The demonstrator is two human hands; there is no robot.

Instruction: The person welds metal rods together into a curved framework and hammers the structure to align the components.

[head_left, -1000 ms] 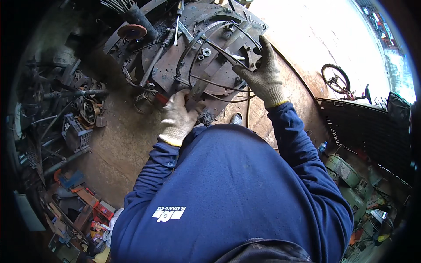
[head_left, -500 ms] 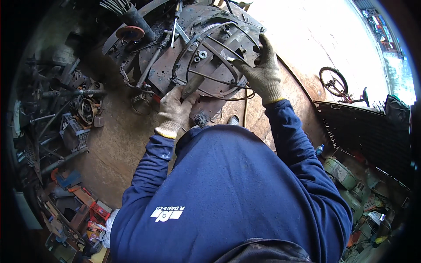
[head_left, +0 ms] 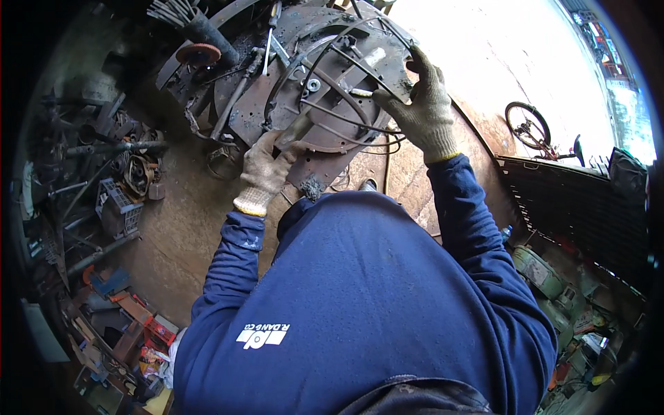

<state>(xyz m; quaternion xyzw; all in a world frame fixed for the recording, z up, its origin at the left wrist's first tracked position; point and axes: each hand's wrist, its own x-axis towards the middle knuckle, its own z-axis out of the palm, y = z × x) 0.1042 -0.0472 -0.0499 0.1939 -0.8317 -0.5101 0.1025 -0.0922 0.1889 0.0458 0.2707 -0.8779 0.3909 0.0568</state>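
My left hand, in a pale knitted glove, is closed at the table's near edge round the end of a thick bar-like handle. The handle's far part passes beneath rods, so its kind is unclear. My right hand, gloved alike, grips the right side of a rounded frame of bent metal rods, with thumb and fingers spaced along it. That frame lies tilted over a dark metal work table. A nut-like ring sits on the tabletop, and a screwdriver lies farther back.
A tube of rods and an orange-brown disc occupy the table's far left. Metal scrap and a grey crate crowd the left floor. To the right are a bicycle, a dark corrugated panel and green machinery.
The rod frame has shifted and tilted slightly, with my right hand moving a little right and down. My left hand has moved slightly left, still on the handle.
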